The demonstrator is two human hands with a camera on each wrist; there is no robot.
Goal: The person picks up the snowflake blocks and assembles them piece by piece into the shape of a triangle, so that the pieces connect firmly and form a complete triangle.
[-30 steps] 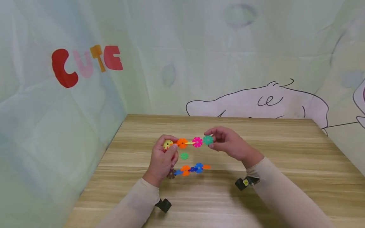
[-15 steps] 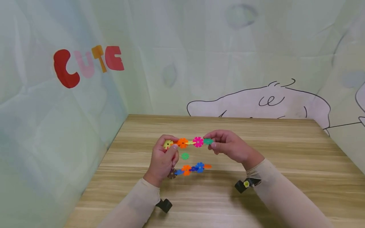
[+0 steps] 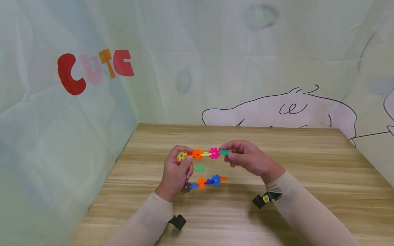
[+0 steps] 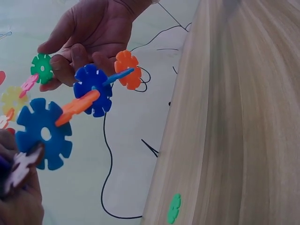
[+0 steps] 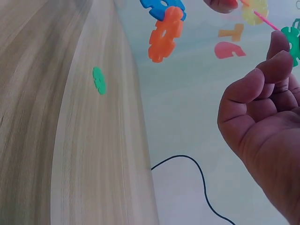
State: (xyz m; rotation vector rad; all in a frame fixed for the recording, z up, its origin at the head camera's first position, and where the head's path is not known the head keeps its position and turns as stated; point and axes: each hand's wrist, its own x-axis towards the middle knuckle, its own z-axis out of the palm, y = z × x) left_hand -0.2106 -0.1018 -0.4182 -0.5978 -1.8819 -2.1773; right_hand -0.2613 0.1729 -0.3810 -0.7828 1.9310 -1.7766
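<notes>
My left hand [image 3: 176, 171] grips linked plastic snowflake discs near a yellow disc [image 3: 181, 156]. From it an upper row runs right through an orange disc [image 3: 198, 154], a yellow one and a pink disc [image 3: 214, 153]. At that row's right end, my right hand [image 3: 246, 155] pinches a green disc [image 3: 224, 152], which touches the pink one. A lower row extends below from a brown disc [image 3: 186, 187] through blue discs [image 4: 44, 133] and orange discs [image 4: 127, 70]. How the two rows join is hidden by the left hand.
One loose green disc [image 4: 174, 208] lies on the wooden table [image 3: 234, 212] beyond the lower row. Printed fabric walls [image 3: 172, 85] stand at the table's left and back. Each wrist carries a small black camera.
My right hand has dipped slightly and turned the green disc from face-on to nearly edge-on against the pink disc. In the last half second hardly anything has moved.
</notes>
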